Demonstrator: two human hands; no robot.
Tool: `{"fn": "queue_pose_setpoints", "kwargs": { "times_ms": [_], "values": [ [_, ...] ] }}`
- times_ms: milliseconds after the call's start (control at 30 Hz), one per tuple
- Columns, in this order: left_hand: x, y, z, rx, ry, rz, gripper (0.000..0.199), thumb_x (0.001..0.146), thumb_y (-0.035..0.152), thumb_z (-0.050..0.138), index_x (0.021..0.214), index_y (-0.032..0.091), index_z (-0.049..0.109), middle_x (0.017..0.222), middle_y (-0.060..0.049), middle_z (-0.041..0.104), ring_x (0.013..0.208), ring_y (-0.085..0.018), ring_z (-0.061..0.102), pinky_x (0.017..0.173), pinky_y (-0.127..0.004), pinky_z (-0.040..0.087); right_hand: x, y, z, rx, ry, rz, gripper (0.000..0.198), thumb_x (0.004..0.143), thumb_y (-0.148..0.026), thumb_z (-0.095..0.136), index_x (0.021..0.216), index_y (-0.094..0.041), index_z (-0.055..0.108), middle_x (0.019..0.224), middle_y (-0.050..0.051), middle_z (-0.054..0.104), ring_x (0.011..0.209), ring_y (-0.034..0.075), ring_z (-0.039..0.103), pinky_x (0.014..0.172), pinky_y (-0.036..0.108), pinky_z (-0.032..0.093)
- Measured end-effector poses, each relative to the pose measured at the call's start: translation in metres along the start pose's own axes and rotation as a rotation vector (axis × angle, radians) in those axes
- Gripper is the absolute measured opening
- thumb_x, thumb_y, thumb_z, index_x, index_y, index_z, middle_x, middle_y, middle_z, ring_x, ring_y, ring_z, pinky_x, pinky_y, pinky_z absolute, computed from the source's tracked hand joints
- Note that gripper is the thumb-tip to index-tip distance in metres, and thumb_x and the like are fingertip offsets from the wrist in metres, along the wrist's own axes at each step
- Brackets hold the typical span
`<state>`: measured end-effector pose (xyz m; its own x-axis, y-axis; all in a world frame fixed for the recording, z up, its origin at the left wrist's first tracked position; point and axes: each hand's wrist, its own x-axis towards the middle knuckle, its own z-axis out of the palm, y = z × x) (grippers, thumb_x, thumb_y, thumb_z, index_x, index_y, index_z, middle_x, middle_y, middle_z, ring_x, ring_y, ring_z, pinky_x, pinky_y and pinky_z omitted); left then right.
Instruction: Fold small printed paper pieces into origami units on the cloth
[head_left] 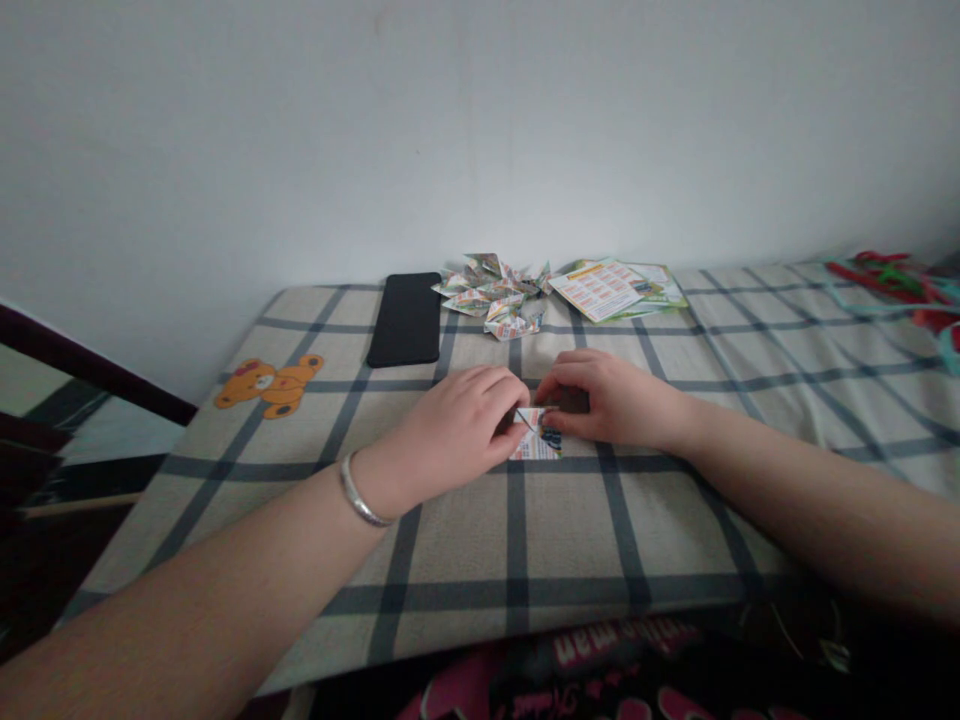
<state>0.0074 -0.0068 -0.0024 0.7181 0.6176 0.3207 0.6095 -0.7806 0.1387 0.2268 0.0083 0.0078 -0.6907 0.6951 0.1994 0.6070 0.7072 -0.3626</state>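
A small piece of folded printed paper (536, 447) lies at the middle of the checked tablecloth, between my two hands. My left hand (469, 420), with a silver bangle at the wrist, pinches the paper's left upper edge between thumb and curled fingers. From the other side, my right hand (592, 395) holds its right upper part, thumb in front and fingers bent behind. Diagonal fold lines show on the paper's front. Its back is hidden by my fingers.
Behind my hands lie several folded paper pieces (487, 290) and a stack of printed leaflets (600, 290). A black phone (406, 320) is left of them. A bear picture (274, 385) marks the tablecloth (465, 545). Red and green items (892, 275) sit far right. A wall (480, 130) rises behind.
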Motion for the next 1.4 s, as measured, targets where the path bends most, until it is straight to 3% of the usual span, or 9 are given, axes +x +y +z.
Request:
{"fn": "queue_pose_setpoints", "kwargs": {
  "times_ms": [300,433,533,700,933,1100,1400],
  "values": [
    [-0.001,0.001,-0.005,0.062,0.086,0.116,0.005,0.087,0.019,0.055,0.091,0.017,0.055,0.096,-0.005,0.060,0.091,-0.020,0.057,0.080,-0.034,0.049,0.000,0.000,-0.001,0.060,-0.024,-0.011,0.014,0.083,-0.029,0.065,0.082,-0.015,0.066,0.077,0.002,0.058,0.070,0.013,0.052,0.064,0.026,0.040],
    [-0.002,0.001,-0.006,0.003,0.166,0.088,0.018,0.086,0.015,0.053,0.104,0.016,0.054,0.103,-0.006,0.061,0.096,-0.019,0.058,0.084,-0.033,0.050,-0.001,-0.003,0.000,0.125,0.072,-0.030,0.008,0.082,-0.023,0.065,0.084,-0.015,0.063,0.075,0.000,0.057,0.068,0.011,0.051,0.060,0.024,0.039],
    [-0.001,0.002,-0.007,0.008,0.195,0.059,0.011,0.087,0.017,0.053,0.098,0.017,0.056,0.092,-0.004,0.063,0.089,-0.019,0.059,0.081,-0.034,0.049,-0.003,-0.006,-0.001,0.134,0.161,-0.112,0.004,0.083,-0.019,0.062,0.084,-0.015,0.061,0.077,0.002,0.058,0.072,0.012,0.053,0.063,0.024,0.042],
    [0.000,-0.001,-0.011,0.007,0.203,0.045,0.007,0.088,0.018,0.051,0.085,0.017,0.057,0.085,-0.005,0.064,0.085,-0.019,0.059,0.079,-0.035,0.049,-0.005,-0.006,-0.001,0.063,0.254,-0.237,0.007,0.083,-0.015,0.058,0.088,-0.017,0.061,0.087,0.005,0.063,0.083,0.016,0.058,0.071,0.028,0.046],
    [0.001,-0.011,-0.008,-0.075,0.235,0.068,0.008,0.088,0.016,0.055,0.088,0.017,0.063,0.087,-0.004,0.068,0.088,-0.018,0.062,0.084,-0.036,0.049,-0.004,0.000,0.001,-0.038,0.196,-0.208,0.015,0.081,-0.013,0.060,0.095,-0.019,0.060,0.096,0.006,0.066,0.090,0.018,0.060,0.078,0.030,0.047],
    [0.003,-0.016,-0.006,-0.101,0.302,0.140,0.010,0.088,0.017,0.059,0.091,0.019,0.068,0.097,-0.004,0.071,0.101,-0.018,0.063,0.097,-0.040,0.047,-0.005,0.005,-0.003,-0.140,0.145,-0.194,0.011,0.086,-0.017,0.057,0.096,-0.017,0.062,0.094,0.006,0.068,0.089,0.018,0.062,0.078,0.029,0.047],
    [0.003,-0.024,-0.005,-0.207,0.239,0.201,0.010,0.086,0.016,0.063,0.090,0.022,0.069,0.095,-0.001,0.072,0.102,-0.017,0.062,0.094,-0.037,0.049,-0.008,0.006,-0.007,-0.373,0.196,-0.290,0.026,0.098,-0.026,0.043,0.111,-0.016,0.064,0.107,0.009,0.070,0.100,0.020,0.062,0.081,0.033,0.049]
  ]
}}
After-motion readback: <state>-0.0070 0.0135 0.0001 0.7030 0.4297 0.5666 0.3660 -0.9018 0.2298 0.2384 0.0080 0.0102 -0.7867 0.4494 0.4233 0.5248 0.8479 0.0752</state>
